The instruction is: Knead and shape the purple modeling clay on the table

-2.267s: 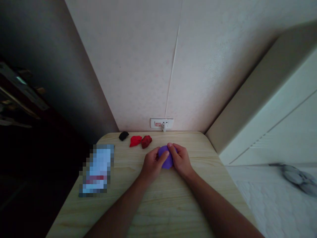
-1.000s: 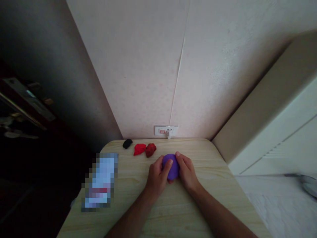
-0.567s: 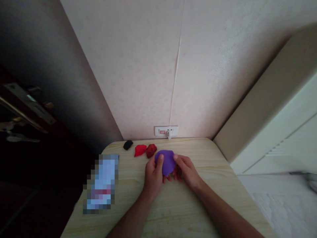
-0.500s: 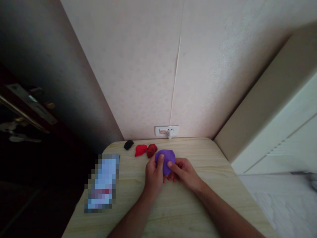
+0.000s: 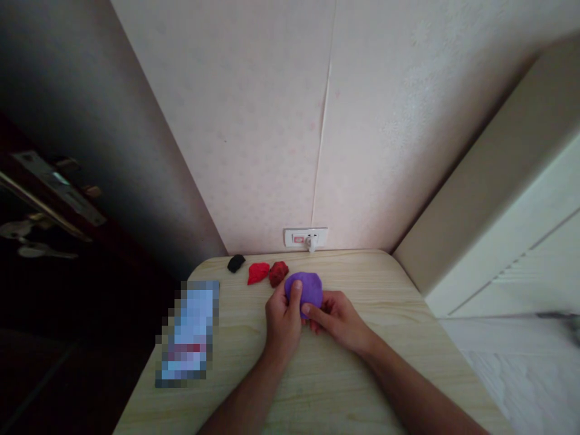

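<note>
A flattened, roundish piece of purple clay (image 5: 310,287) is held up over the table between both hands. My left hand (image 5: 283,311) grips its left side, thumb lying across the face and the other fingers behind. My right hand (image 5: 338,315) pinches the lower right edge, with its thumb on the front; its other fingers are partly hidden under the piece. Just beyond my left hand lie a dark red lump (image 5: 278,274), a bright red lump (image 5: 258,273) and a small black lump (image 5: 236,263), looking like clay too.
The pale wooden table (image 5: 244,362) stands against a papered wall. A blurred-out flat panel (image 5: 190,332) lies at its left edge. A socket (image 5: 306,238) with a plug sits behind the table. A door with keys (image 5: 45,249) is at the left, a white cabinet (image 5: 507,254) at the right.
My right thumb has slid down and left along the purple clay towards its lower edge. My left hand keeps its hold. The lumps on the table have not moved.
</note>
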Tool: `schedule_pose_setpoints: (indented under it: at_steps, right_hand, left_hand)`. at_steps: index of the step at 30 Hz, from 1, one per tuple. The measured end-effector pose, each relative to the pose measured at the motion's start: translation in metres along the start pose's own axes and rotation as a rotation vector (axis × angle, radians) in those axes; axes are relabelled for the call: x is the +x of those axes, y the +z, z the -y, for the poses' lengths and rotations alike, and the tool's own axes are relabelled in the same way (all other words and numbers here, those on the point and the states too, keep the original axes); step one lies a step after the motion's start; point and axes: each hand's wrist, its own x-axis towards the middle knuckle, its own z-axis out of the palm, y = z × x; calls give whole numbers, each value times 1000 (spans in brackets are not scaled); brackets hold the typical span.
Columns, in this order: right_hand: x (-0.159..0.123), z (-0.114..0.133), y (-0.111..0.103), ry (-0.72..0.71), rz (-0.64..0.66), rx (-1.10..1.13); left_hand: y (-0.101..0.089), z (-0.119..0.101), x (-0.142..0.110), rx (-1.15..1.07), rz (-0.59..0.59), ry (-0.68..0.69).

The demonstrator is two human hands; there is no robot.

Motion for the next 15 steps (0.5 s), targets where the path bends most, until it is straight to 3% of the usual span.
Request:
schedule_pose_setpoints:
  at_steps: [3, 6, 8, 11, 13, 15]
  right_hand:
    - [-3, -2, -3, -65, -148, -163]
    - [-6, 3, -3, -234, -328, -573]
    - [-7, 8, 1, -320, -315, -834]
    - [-8, 15, 10, -415, -203, -1017]
    - [-10, 20, 14, -520, -170, -1014]
    - [-13, 23, 15, -645, -256, -939]
  left_hand:
    - [0, 2, 2, -46, 12, -9]
    - [4, 2, 4, -370, 70, -135]
    - [7, -2, 3, -627, 120, -282]
    - [8, -12, 0, -871, 208, -556]
    - [5, -18, 0, -965, 290, -677]
    - [1, -21, 1, -1032, 352, -699]
